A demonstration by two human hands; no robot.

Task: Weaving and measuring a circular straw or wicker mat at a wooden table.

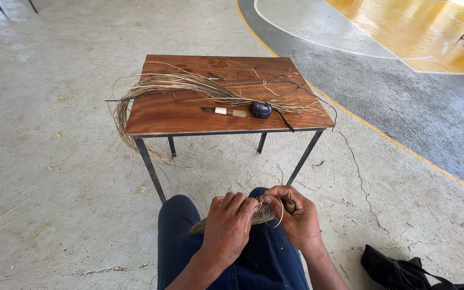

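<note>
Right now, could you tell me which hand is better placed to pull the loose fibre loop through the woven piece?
Probably the right hand: the fibre loop curls right beside it, while the left hand grips the woven piece.

On the surface [189, 115] at twelve o'clock lie a fibre bundle [189, 86] at its ten o'clock, a knife [224, 111] just left of a tape measure [262, 110] near the front edge, with a bag [404, 271] on the floor at four o'clock.
</note>
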